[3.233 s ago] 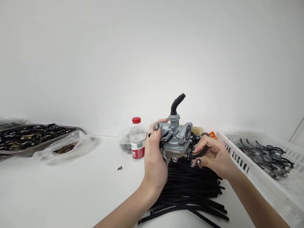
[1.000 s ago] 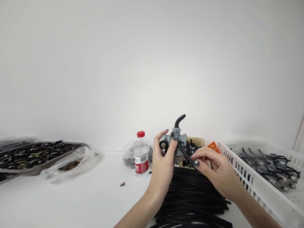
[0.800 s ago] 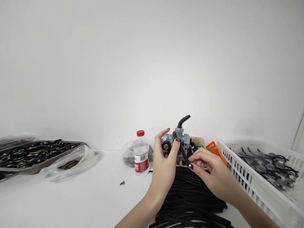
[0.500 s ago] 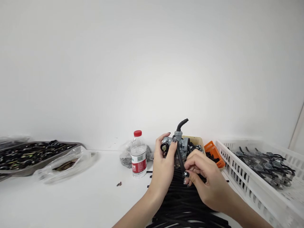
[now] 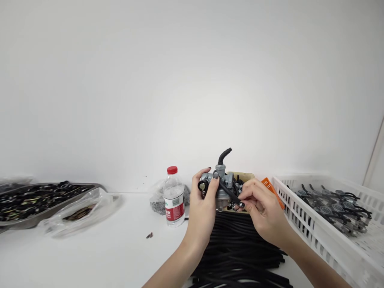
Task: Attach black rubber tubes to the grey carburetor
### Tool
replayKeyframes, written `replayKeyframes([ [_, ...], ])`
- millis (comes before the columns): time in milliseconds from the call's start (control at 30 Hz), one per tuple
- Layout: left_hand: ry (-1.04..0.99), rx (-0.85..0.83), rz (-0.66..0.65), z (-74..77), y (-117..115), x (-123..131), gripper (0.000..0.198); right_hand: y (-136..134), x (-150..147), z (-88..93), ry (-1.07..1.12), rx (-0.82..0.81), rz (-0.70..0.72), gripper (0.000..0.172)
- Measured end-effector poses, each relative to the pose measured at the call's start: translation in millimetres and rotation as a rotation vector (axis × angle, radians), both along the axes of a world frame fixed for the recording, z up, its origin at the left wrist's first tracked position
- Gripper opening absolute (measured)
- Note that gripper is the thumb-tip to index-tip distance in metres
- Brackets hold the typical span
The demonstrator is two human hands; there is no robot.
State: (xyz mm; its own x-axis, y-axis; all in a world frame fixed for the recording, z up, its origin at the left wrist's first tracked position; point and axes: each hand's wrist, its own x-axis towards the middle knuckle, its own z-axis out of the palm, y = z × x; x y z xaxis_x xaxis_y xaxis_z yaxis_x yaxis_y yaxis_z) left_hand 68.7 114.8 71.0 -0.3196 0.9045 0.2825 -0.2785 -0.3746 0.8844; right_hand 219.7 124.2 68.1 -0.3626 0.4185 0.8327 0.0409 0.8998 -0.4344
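Observation:
A grey metal carburetor [image 5: 222, 181] with a bent black rubber boot [image 5: 224, 155] on top is held up by my left hand [image 5: 202, 208]. The left thumb presses near the upper end of a black rubber hose [image 5: 229, 193], against the carburetor's front. My right hand [image 5: 264, 208] pinches the hose's free end between thumb and fingers, to the right of the carburetor body. Below both hands lies a thick pile of black hoses [image 5: 240, 244]. The underside of the carburetor is partly hidden.
A water bottle [image 5: 174, 200] stands left of my hands, before a bag of small grey parts [image 5: 157, 202]. At right are an orange basket [image 5: 270, 186] and a white crate [image 5: 318, 240] holding carburetors. Far left sit a metal tray [image 5: 45, 214] and a plastic bag [image 5: 99, 204].
My right hand has swung the hose's free end up and to the right, so the hose slants more. The left hand keeps its hold on the carburetor.

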Motion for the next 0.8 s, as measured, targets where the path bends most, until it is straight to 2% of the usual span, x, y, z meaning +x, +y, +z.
replayKeyframes([
  [133,0.035,0.023,-0.013,-1.6,-2,1,0.043,4,0,-3.0,-0.006,-0.048,-0.056,0.019],
  [267,0.071,0.061,0.032,-2.1,-4,-1,0.047,12,1,-7.8,0.051,-0.129,-0.112,0.012],
  [367,0.069,0.078,0.05,-2.0,-3,-2,0.052,14,1,-10.3,0.118,-0.232,-0.07,0.003],
  [400,0.066,0.08,0.047,-1.8,-3,-2,0.052,14,1,-10.4,0.142,-0.301,-0.018,0.009],
  [500,0.092,0.076,0.025,-1.2,-5,0,0.053,12,-1,-8.6,0.179,-0.492,0.198,0.046],
  [567,0.123,0.079,0.01,-1.1,-7,2,0.053,11,-2,-6.4,0.152,-0.554,0.314,0.063],
  [667,0.169,0.088,-0.012,-1.9,-8,2,0.05,11,-3,-4.5,0.126,-0.576,0.352,0.067],
  [800,0.192,0.065,-0.027,-4.0,-4,-1,0.055,11,-2,-6.5,0.138,-0.539,0.29,0.058],
])
